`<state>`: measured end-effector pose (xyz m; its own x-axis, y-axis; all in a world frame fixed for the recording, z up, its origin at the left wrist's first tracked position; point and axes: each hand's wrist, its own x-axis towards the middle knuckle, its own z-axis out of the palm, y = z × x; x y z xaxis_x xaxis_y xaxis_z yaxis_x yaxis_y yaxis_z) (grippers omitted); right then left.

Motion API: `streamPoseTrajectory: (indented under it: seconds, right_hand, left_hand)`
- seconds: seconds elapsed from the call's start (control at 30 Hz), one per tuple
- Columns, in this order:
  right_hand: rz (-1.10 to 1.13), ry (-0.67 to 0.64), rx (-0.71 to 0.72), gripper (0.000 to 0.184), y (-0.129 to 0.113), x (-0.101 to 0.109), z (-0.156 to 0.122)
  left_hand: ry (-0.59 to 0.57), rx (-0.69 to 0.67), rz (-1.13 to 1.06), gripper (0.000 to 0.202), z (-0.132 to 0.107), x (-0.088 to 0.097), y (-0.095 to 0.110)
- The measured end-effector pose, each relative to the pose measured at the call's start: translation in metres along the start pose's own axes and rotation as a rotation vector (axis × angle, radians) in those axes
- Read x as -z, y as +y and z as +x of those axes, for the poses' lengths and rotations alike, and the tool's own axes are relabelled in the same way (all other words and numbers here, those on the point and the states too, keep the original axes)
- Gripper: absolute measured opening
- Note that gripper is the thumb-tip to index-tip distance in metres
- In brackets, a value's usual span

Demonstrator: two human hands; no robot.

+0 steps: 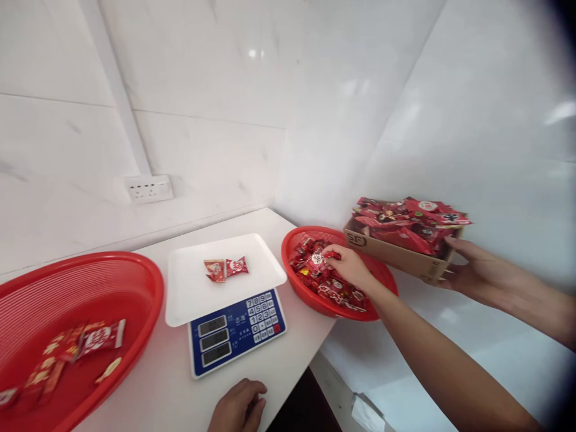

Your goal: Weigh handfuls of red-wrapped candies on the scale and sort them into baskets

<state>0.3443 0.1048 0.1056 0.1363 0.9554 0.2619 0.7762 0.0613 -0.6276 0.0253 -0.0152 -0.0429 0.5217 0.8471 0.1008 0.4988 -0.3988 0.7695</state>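
My right hand [344, 264] reaches into a red plastic basket [294, 291] of wrapped candies [335, 288]. Its fingers are pinched on a red-wrapped candy [332, 255]. My left hand [238, 408] is over the front of the white table, below the scale, loosely curled with thumb and forefinger apart and nothing visible in it. A digital scale [238, 333] with a blue keypad panel stands between the baskets. On its white tray [189, 294] lie two small wrapped pieces: a red-and-gold packet [215, 270] and a red-and-white candy [237, 266].
Another person's hand [463, 264] holds a cardboard box [396, 253] of red packets beside the right basket. At left, a larger red basket [153, 300] contains several red packets [96, 339]. A wall socket [149, 189] is behind the white table [175, 378].
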Motion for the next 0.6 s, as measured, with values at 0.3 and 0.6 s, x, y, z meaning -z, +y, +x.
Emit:
streamPoseTrajectory:
  seconds: [0.3, 0.6]
  right_hand:
    - [0.484, -0.242, 0.028, 0.012, -0.077, -0.087, -0.004]
    - [0.21, -0.32, 0.132, 0.021, -0.11, -0.116, 0.006]
  left_hand:
    - [0.008, 0.071, 0.013, 0.023, -0.002, 0.003, 0.011]
    - [-0.01, 0.077, 0.028, 0.023, -0.001, 0.005, 0.013]
